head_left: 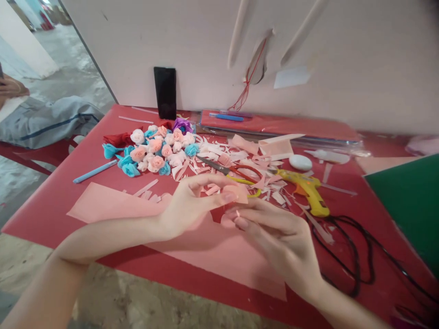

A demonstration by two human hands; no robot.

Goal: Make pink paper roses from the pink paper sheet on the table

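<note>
My left hand pinches a small pink paper piece between thumb and fingers, above a large pink paper sheet on the red table. My right hand meets it from the right, fingertips closed on the lower edge of the same pink piece. Both hands hover just in front of the scissors with red and yellow handles. A heap of small paper roses in pink, white, blue, red and purple lies behind my left hand.
A yellow glue gun with a black cord lies at the right. Pink paper scraps, a white glue bottle, a blue pen, a black phone against the wall and a green sheet surround them. Another person's hand shows at far left.
</note>
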